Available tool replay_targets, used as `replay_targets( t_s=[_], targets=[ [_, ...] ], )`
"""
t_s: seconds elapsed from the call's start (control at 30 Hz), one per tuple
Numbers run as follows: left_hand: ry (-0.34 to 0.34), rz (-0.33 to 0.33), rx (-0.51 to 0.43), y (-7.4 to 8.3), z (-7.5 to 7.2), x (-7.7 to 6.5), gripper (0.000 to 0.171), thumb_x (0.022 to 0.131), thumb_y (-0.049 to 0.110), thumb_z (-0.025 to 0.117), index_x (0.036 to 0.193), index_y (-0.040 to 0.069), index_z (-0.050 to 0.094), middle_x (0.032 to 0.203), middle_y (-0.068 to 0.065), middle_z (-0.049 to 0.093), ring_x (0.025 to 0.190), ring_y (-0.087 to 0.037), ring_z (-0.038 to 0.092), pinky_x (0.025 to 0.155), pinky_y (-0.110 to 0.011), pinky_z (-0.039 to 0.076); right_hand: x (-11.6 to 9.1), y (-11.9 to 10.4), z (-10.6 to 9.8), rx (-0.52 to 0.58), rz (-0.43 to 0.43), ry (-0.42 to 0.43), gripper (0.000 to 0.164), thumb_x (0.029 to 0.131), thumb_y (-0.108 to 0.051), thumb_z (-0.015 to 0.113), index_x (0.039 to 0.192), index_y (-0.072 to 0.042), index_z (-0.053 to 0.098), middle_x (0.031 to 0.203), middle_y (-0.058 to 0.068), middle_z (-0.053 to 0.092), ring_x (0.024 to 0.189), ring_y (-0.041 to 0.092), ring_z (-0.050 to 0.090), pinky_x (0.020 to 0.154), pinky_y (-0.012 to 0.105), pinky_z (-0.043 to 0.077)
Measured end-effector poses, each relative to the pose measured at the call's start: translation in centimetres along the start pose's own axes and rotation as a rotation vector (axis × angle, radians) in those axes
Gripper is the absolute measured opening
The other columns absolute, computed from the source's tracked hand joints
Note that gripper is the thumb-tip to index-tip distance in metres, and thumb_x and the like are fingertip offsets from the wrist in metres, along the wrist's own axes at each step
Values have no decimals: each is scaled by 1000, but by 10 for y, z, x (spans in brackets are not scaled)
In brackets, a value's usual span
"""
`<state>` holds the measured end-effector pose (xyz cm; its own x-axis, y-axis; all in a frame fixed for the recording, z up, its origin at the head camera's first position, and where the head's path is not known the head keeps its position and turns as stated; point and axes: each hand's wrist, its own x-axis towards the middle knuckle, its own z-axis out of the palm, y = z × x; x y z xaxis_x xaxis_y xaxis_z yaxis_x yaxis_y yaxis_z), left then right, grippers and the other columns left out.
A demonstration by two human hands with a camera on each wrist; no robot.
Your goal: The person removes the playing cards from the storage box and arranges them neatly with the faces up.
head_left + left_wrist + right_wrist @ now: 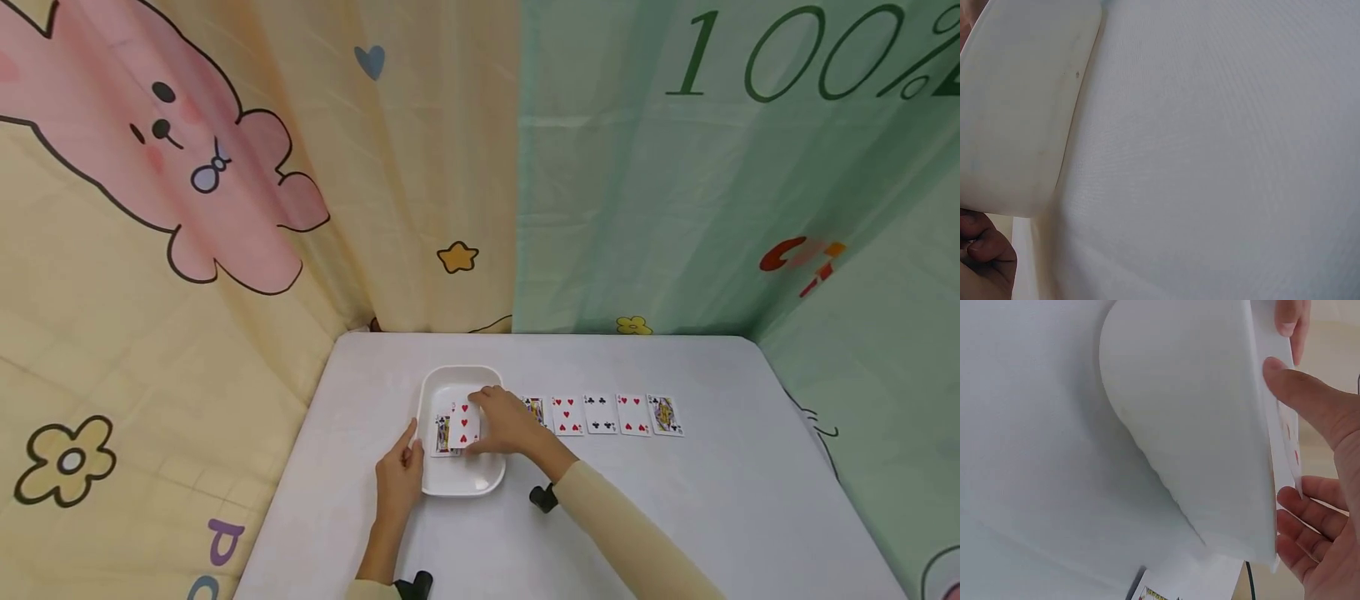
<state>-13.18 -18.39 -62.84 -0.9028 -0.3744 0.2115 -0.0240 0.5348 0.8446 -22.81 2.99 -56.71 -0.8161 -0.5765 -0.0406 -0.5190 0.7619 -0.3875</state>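
Observation:
A white tray (463, 482) stands on the white table. Inside it lies a face card (442, 435), partly covered by a hearts playing card (463, 423). My right hand (508, 421) holds that hearts card between thumb and fingers, over the tray's right side. In the right wrist view, the thumb and fingers of the right hand (1329, 481) meet the card's opposite ends just past the tray's rim. My left hand (400, 475) grips the tray's left rim; its curled fingers (988, 247) show beside the tray's corner in the left wrist view.
To the right of the tray runs a row of face-up playing cards: a face card (534, 410) partly behind my right hand, a hearts card (567, 416), a clubs card (600, 415), another hearts card (633, 415) and a face card (665, 415) at the end. Printed curtains (420, 167) surround the table.

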Motion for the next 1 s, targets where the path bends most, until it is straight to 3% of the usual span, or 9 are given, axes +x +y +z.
replay_targets(
  t_s=[0.17,0.3,0.53,0.73,1.0],
  targets=[
    [11,26,-10,-2,1,-1,41,97,5,67,138,11,67,63,4,44,55,-4,37,49,-20,33,-21,15,-10,113,17,80,91,73,-58,88,145,-12,57,143,8,58,132,28,54,109,48,48],
    [15,32,-20,-3,1,-1,41,97,4,67,138,10,67,63,5,43,54,-4,37,48,-20,33,-42,32,-16,178,78,140,87,73,-55,89,145,-16,57,144,6,54,131,26,53,106,48,51],
    [15,37,-24,-2,0,1,40,98,6,66,138,10,67,63,5,44,55,-4,37,48,-20,33,-78,65,-16,185,171,235,86,74,-53,88,145,-16,57,143,8,53,128,27,55,104,50,52],
    [-5,12,-22,0,-1,1,40,99,7,65,139,11,66,63,4,44,55,-6,38,49,-21,33,-104,86,-5,98,213,214,88,74,-52,87,146,-14,56,142,10,54,128,29,56,104,51,52],
    [-17,-12,-13,1,-1,1,41,99,7,65,140,12,65,64,3,44,56,-7,39,49,-21,34,-120,95,23,-11,54,197,85,67,-58,87,136,-13,65,127,5,62,115,24,58,97,47,51]
  ],
)
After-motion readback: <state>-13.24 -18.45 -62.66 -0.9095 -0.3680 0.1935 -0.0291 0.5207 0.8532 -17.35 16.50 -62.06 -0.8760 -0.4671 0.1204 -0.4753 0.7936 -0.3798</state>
